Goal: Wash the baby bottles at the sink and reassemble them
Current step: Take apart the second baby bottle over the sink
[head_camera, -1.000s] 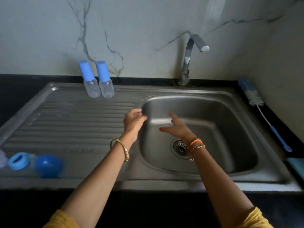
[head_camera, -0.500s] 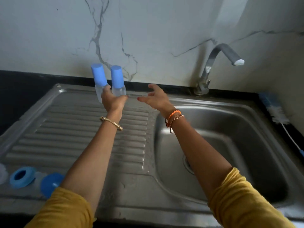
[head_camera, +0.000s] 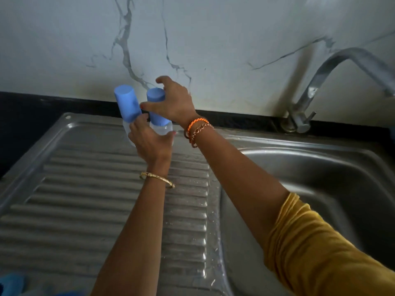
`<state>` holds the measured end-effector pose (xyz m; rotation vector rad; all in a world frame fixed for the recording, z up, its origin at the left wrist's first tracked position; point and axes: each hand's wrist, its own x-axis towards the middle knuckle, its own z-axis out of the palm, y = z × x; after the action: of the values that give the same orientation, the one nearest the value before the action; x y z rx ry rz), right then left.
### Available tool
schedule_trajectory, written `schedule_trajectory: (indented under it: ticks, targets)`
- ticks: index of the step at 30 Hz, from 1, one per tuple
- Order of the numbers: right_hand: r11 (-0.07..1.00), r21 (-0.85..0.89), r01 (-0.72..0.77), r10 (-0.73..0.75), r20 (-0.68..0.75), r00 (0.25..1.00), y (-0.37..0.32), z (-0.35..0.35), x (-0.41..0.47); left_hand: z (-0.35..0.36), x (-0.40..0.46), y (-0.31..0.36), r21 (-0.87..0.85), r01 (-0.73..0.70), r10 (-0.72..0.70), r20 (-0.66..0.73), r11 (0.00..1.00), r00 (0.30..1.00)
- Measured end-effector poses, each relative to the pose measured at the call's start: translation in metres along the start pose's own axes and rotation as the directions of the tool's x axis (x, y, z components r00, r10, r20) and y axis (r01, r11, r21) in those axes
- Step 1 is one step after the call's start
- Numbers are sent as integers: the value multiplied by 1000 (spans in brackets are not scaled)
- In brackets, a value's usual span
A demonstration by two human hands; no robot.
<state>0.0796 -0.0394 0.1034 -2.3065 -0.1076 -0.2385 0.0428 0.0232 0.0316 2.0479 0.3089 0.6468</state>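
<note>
Two baby bottles with tall blue caps stand side by side at the back of the ribbed drainboard [head_camera: 85, 199]. The left bottle [head_camera: 127, 103] leans a little to the left. My left hand [head_camera: 149, 144] grips the clear body of the right bottle [head_camera: 162, 129], fingers between the two bottles and thumb on its right side. My right hand [head_camera: 173, 101] curls over that bottle's blue cap [head_camera: 157, 107], thumb on the cap's left side. The bottle bases are hidden behind my left hand.
The steel sink basin [head_camera: 320, 189] lies to the right, with the curved tap [head_camera: 320, 82] at its back corner against the marble wall. Blurred blue bottle parts [head_camera: 10, 283] show at the bottom left edge. Water drops dot the rim between drainboard and basin.
Both hands went from over the basin to the two bottles at the back left. The left hand reached them first, then the right closed over the right bottle's cap.
</note>
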Motion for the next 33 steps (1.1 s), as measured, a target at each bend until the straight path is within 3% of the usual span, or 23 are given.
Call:
schedule_trajectory:
  ticks: [5,9,16,20,23,27,29,33]
  targets:
    - [1000,-24,-7,6,-67,998,9,-3,-7,-4,-5,0,-69,-72,78,88,995,993]
    - [1000,-13,9,-12,-173,985,11,-37,-32,-13,-24,15,-128,-221,240,162,967,957]
    - [968,245,-49,145,-390,909,41,-110,-127,-25,-89,47,-100,-360,373,302,928,877]
    - [807,582,-106,337,-304,891,78,-138,-196,-21,-137,56,-37,-413,383,455,910,804]
    - [744,631,-217,406,-170,898,115,-153,-251,-17,-174,54,18,-614,527,492,789,692]
    - [788,418,-451,440,129,889,164,-171,-309,-12,-224,51,52,-807,646,571,588,507]
    - [825,219,-521,463,267,845,182,-178,-319,-7,-246,51,58,-851,683,569,521,457]
    - [873,-315,-371,470,345,813,212,-174,-321,14,-278,48,62,-923,758,551,379,348]
